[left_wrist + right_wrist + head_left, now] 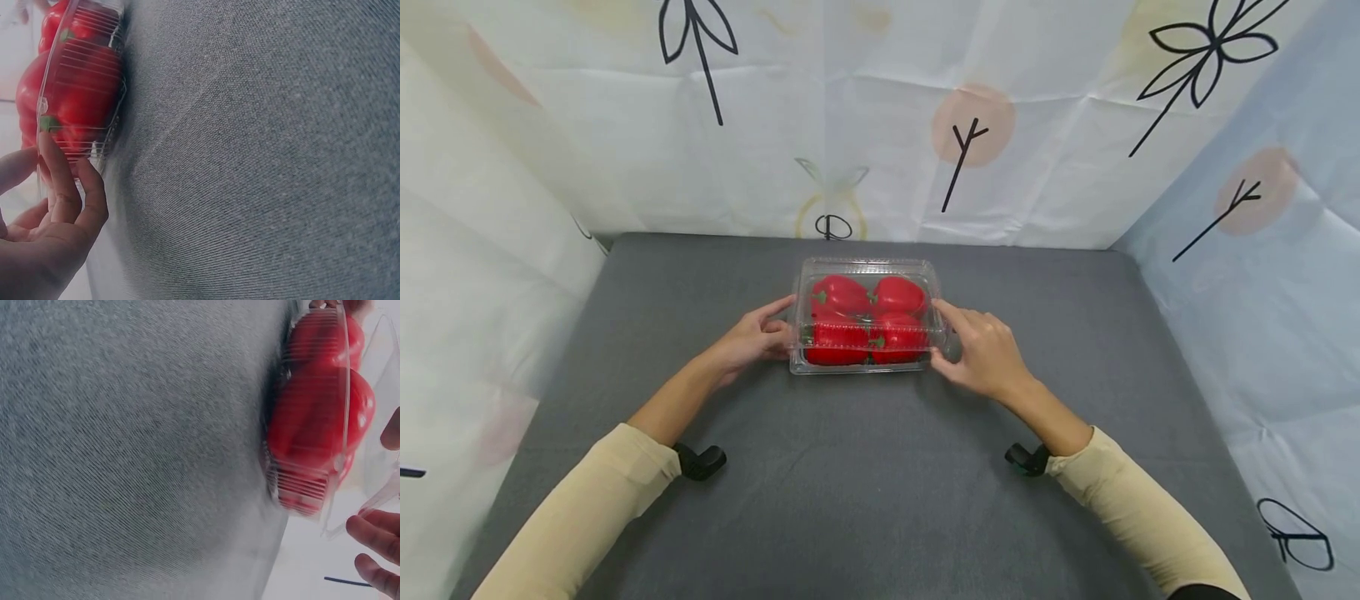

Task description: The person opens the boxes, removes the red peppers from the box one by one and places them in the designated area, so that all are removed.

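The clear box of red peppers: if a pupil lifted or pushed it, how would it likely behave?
The clear box looks thin-walled and ribbed, so it would probably flex when squeezed. Sitting low and wide, it seems likelier to slide than tip. In the right-wrist view its lid stands raised, so it may swing loosely, and the rounded peppers might shift.

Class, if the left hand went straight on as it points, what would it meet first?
The box, whose side the left hand appears to touch; behind that wall, probably the peppers.
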Action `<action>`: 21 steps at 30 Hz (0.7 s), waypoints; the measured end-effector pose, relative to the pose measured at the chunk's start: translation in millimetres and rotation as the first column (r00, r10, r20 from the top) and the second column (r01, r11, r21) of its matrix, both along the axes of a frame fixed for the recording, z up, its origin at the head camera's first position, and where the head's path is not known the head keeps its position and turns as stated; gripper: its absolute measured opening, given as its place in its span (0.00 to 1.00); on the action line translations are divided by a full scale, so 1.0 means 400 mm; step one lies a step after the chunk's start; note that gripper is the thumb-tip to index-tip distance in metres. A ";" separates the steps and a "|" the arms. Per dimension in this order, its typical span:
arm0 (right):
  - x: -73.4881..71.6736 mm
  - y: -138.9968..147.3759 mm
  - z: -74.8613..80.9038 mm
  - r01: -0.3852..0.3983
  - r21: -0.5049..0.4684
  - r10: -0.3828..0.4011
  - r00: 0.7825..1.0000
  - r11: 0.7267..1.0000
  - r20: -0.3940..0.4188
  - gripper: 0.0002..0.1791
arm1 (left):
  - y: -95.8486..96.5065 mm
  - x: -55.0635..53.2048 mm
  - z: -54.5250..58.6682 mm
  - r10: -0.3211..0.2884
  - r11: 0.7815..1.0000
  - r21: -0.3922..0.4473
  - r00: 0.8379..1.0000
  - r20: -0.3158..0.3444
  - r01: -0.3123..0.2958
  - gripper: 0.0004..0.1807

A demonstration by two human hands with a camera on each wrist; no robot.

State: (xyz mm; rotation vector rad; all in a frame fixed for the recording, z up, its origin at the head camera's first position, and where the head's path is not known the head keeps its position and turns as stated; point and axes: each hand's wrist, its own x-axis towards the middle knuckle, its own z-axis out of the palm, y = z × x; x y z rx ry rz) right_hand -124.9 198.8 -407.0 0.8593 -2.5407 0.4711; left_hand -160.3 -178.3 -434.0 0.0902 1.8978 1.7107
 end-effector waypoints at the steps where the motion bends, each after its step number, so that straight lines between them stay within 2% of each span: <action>1: -0.002 0.002 0.003 0.003 -0.013 -0.003 1.000 1.000 -0.005 0.34 | 0.000 0.000 0.001 0.002 1.000 0.000 1.000 0.003 -0.002 0.41; 9: -0.017 0.005 0.033 0.046 -0.148 -0.041 0.999 0.988 0.033 0.38 | 0.003 -0.001 0.001 -0.003 1.000 0.009 1.000 0.005 0.003 0.43; 17: -0.046 0.001 0.061 0.049 -0.298 -0.022 0.996 0.953 0.092 0.41 | 0.001 0.001 0.000 -0.017 1.000 0.022 1.000 -0.014 0.017 0.40; 21: -0.062 -0.004 0.079 0.073 -0.352 -0.017 0.987 0.933 0.161 0.42 | 0.001 0.000 -0.002 -0.014 1.000 0.014 1.000 -0.011 0.014 0.39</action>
